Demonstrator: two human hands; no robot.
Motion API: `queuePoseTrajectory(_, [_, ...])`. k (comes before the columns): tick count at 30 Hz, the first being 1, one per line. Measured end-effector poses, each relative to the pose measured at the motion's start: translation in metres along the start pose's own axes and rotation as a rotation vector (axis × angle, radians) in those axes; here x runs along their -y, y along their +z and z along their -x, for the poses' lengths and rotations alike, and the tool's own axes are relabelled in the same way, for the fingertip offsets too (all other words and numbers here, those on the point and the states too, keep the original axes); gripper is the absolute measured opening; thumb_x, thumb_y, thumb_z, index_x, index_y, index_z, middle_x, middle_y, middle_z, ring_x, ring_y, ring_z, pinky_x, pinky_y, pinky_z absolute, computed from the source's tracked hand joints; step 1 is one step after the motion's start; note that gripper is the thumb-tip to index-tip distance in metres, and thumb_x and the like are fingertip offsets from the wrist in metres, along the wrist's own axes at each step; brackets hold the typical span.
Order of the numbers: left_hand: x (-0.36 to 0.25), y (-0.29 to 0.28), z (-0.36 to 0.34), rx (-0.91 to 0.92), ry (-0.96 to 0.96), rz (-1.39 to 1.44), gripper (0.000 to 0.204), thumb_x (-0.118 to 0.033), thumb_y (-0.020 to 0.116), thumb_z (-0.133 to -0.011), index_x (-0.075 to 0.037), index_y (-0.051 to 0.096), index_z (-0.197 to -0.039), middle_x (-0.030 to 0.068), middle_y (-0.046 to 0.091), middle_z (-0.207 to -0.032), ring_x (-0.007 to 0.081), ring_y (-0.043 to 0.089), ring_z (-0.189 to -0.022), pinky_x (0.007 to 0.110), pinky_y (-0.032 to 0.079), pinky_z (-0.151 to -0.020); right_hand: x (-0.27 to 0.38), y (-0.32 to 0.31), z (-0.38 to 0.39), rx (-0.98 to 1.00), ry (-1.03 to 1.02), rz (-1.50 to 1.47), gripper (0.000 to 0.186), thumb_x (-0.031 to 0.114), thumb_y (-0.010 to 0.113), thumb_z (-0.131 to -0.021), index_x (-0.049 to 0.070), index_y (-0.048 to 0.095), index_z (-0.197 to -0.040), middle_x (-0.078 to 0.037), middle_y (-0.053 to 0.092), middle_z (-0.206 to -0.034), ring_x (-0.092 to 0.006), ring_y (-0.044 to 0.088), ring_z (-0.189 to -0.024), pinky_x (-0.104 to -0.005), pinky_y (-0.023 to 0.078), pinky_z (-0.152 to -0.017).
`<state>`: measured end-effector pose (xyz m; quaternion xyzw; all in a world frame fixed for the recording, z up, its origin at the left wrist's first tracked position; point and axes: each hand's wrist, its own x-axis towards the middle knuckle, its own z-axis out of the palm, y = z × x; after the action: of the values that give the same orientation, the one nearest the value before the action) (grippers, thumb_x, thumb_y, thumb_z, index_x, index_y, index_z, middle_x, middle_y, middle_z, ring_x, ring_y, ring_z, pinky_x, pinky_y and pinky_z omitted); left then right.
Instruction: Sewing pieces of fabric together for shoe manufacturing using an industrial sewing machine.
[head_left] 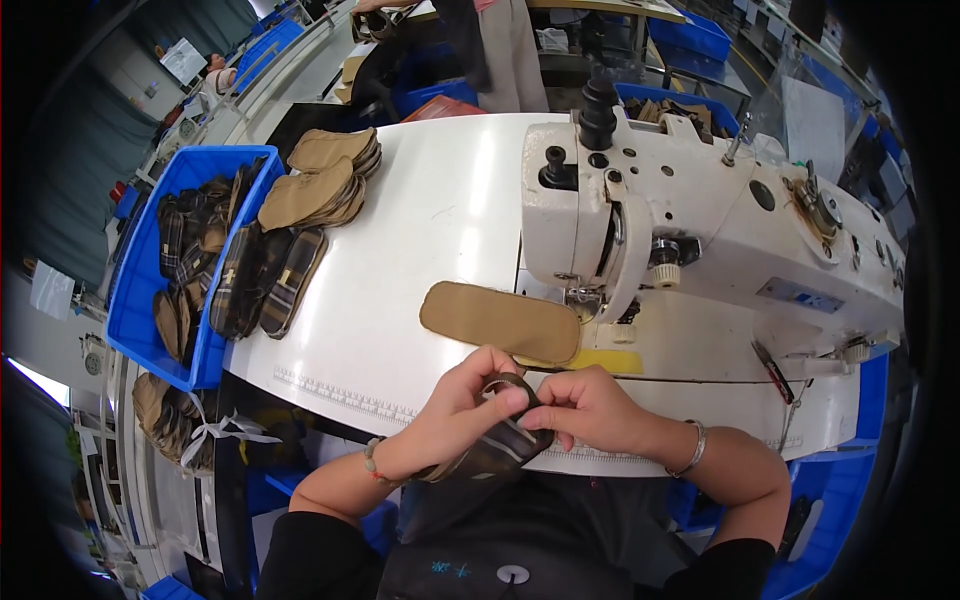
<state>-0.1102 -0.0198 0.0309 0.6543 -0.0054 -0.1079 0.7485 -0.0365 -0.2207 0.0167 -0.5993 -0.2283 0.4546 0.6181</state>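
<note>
Plaid insole (497,447) between both hands

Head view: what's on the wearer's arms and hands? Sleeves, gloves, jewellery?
Both hands are bare, no gloves. The left hand has a thin beaded cord bracelet at the wrist; the right hand has a silver metal bangle. The forearms are uncovered, with dark sleeves starting near the elbows.
</note>
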Motion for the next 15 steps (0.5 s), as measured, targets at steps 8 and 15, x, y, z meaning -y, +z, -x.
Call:
queuePoseTrajectory(8, [0.004,-0.019,0.013,0.164,-0.115,-0.057,0.027,-0.007,0.076,-0.088,0.002,0.061,-0.109,0.0032,0.067,-0.1,0.0065,0.06,-0.093,0.024,0.052,-0.08,-0.006,-0.007,-0.002,0.073,-0.036,-0.314,0.017,0.018,0.069,-0.096,0.002,0.067,-0.089,0.0,0.063,-0.071,-0.0038,0.051,-0.05,-0.0195,0.04,-0.047])
queuePoseTrajectory(15, [0.008,-0.011,0.006,0.173,-0.09,0.07,0.019,-0.011,0.071,-0.093,0.0,0.061,-0.106,0.0018,0.066,-0.098,0.0059,0.06,-0.088,0.023,0.051,-0.077,-0.005,-0.009,0.0,0.177,-0.024,-0.298,0.018,0.018,0.071,-0.094,0.003,0.068,-0.086,0.003,0.059,-0.067,-0.0016,0.047,-0.049,-0.0189,0.035,-0.046])
